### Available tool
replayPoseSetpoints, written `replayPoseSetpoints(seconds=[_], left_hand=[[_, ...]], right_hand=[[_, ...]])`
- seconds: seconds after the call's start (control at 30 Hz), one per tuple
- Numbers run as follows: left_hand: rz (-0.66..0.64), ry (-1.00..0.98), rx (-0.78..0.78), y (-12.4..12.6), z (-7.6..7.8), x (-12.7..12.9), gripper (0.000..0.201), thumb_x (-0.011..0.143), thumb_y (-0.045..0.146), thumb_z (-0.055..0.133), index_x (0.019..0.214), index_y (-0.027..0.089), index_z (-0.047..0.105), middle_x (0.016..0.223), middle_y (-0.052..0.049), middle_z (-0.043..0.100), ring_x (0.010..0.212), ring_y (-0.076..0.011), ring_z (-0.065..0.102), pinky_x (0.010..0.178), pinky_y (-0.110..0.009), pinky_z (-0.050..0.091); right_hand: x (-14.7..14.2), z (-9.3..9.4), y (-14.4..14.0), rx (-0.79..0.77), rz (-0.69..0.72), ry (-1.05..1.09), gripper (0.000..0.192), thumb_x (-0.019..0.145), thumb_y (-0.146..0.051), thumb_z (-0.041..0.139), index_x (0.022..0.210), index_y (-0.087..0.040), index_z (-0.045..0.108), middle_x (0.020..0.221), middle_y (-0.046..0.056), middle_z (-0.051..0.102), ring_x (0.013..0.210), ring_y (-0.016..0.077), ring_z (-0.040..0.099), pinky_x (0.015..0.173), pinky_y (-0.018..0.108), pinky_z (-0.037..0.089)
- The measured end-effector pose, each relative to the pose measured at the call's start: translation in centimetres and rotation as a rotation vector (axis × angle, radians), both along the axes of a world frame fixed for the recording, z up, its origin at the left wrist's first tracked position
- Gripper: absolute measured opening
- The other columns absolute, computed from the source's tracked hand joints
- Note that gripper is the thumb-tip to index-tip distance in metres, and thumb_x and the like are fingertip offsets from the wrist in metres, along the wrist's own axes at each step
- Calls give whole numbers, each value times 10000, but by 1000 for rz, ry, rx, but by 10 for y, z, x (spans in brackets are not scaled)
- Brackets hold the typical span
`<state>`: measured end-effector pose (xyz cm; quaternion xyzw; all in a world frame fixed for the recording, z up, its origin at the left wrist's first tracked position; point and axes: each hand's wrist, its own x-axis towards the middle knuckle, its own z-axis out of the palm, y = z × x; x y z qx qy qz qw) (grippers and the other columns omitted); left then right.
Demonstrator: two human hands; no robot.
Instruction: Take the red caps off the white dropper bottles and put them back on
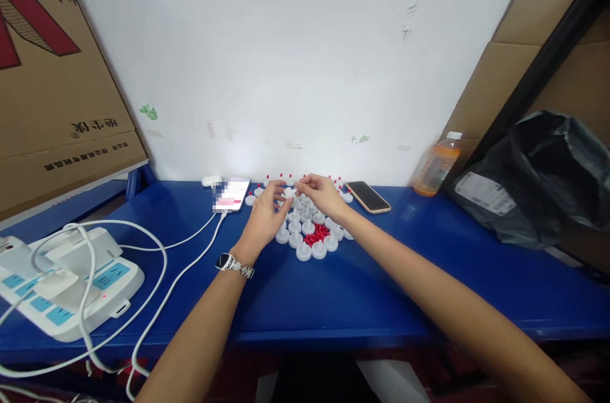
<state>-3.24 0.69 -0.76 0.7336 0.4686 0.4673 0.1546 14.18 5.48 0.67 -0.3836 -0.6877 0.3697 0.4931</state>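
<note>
Power strip (71, 288) nearest; both hands' fingers pinch white caps (305, 225); orange bottle (436, 164) holds orange liquid; black bag (548, 174) contents hidden.

Glossy blue table (362, 301); smooth white plastic caps (305, 225); crinkled shiny black plastic bag (548, 180) at three o'clock; matt brown cardboard (57, 85) at ten.

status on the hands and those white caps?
Left hand over white caps, grip unclear. Right hand pinching one small piece. Red bits piled among the caps. Nothing in the way.
</note>
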Motion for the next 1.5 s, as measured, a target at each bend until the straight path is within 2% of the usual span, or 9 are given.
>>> replayPoseSetpoints(seconds=[0.17, 0.43, 0.7, 0.8, 0.93, 1.03, 1.17, 1.33, 1.5], left_hand=[[-154, -53, 32, -9, 5, 16, 272, 943, 404, 565, 1139, 216, 582, 1150, -64, 656, 929, -173, 662, 812, -317, 557], [-291, -104, 51, -16, 4, 26, 355, 917, 368, 632, 1227, 229, 529, 1182, -62, 610, 910, -147, 636, 801, -291, 554], [-374, -211, 20, -16, 4, 36, 223, 963, 351, 565, 1124, 200, 538, 1068, -58, 627, 937, -160, 633, 849, -303, 527], [-336, -132, 106, -16, 9, 31, 227, 952, 337, 587, 1129, 199, 554, 1056, -55, 631, 911, -150, 626, 848, -297, 521], [-184, -99, 249, -13, 15, 14, 272, 920, 322, 637, 1153, 195, 577, 1096, -67, 638, 934, -157, 622, 892, -322, 521], [-260, -94, 99, -9, 11, 10, 275, 923, 343, 625, 1159, 205, 593, 1141, -74, 660, 1009, -183, 651, 936, -357, 539], [-378, -143, -55, -10, 2, 21, 284, 898, 345, 652, 1137, 209, 579, 1188, -77, 652, 1104, -206, 662, 1005, -388, 538], [-417, -157, -125, -14, -1, 31, 293, 869, 320, 680, 1106, 204, 550, 1176, -75, 643, 1079, -209, 685, 994, -401, 552], [-416, -131, -121, -12, 0, 46, 329, 868, 357, 676, 1120, 213, 522, 1166, -77, 654, 1057, -214, 692, 971, -417, 563]], right_hand=[[23, -9, -33, 46, 6, -55, 316, 893, -499, 573, 827, -190, 569, 668, -16, 597, 629, 133, 549, 625, 263, 419], [23, -8, -45, 94, -14, -108, 510, 939, -633, 403, 654, -210, 402, 590, -47, 359, 567, 112, 337, 541, 262, 280], [25, -3, -58, 108, -106, -155, 535, 955, -612, 358, 606, -207, 368, 558, -40, 342, 550, 108, 317, 538, 273, 243], [28, -2, -51, 55, -152, -115, 519, 943, -578, 388, 575, -214, 351, 534, -40, 335, 533, 108, 314, 536, 277, 245], [42, 0, -43, -40, -239, -53, 483, 954, -495, 363, 555, -223, 342, 498, -38, 342, 503, 112, 317, 537, 278, 273], [49, -1, -50, 45, -183, -249, 438, 928, -402, 443, 541, -206, 384, 503, -34, 395, 517, 111, 359, 550, 273, 278], [51, -3, -61, 151, -81, -492, 296, 891, -296, 522, 633, -172, 597, 591, -16, 560, 597, 122, 484, 615, 265, 335], [56, -4, -57, 36, -28, -168, 256, 911, -400, 545, 918, -175, 667, 702, -3, 651, 660, 141, 592, 659, 266, 428], [66, -5, -50, 88, 20, 3, 251, 841, -430, 646, 858, -179, 650, 805, 40, 704, 733, 160, 645, 674, 271, 473]])
